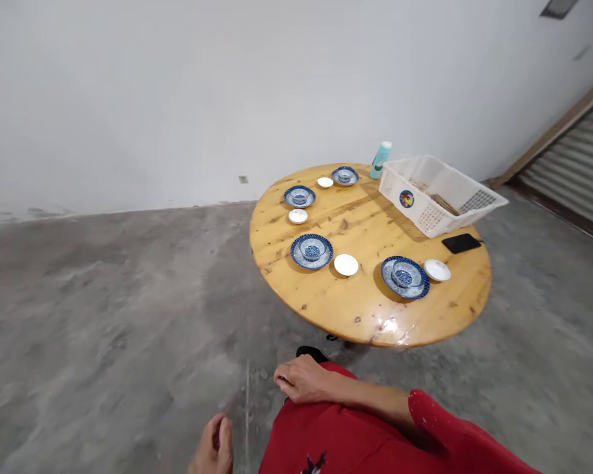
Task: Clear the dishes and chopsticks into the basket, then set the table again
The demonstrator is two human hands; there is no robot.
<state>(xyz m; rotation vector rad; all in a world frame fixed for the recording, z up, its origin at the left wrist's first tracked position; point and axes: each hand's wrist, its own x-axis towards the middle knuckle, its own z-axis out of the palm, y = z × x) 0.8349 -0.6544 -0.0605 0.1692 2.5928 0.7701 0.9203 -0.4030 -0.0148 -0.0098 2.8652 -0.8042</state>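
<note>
My right hand (304,378) lies against my red garment (346,434) low in the view, its fingers curled under and nothing visible in them. My left hand (212,451) hangs at the bottom edge over the concrete floor, fingers loosely curled and holding nothing. Both hands are well short of the round wooden table (366,309). Several blue patterned plates, each with a bowl in it, stand on the table, the nearest ones being a plate (405,278) and another plate (311,251). Beside each plate sits a small white dish, such as the dish (346,264).
A white plastic basket (439,194) holding thin sticks stands at the table's far right, next to a teal bottle (380,160). A black phone (460,243) lies near the right edge. The floor is bare concrete, with a white wall behind and a roller shutter (573,164) at right.
</note>
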